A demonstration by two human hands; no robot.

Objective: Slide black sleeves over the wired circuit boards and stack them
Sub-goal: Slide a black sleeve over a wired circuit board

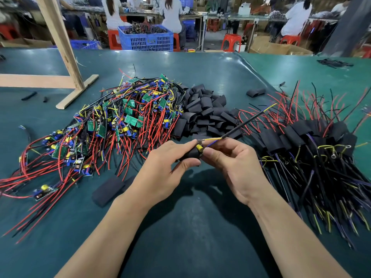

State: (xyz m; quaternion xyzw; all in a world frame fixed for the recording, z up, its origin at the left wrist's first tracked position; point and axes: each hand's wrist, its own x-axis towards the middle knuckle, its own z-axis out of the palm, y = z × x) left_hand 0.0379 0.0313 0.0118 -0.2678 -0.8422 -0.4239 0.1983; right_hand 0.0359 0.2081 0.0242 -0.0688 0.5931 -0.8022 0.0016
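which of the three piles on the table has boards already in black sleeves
The pile on the right, beside the right hand: its boards are covered in black. The left pile shows bare green boards; the middle pile is empty sleeves.

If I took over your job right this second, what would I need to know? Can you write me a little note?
Left hand: grips a black sleeve, with a board's yellow part poking out at its end.
Right hand: pinches that board at the sleeve's mouth; its black cable points up to the right.
Bare wired boards: big pile on the left.
Empty sleeves: heap in the middle.
Done: sleeved boards stacked on the right.
Left: finish this sleeve, add it to the stack, then work through the left pile.
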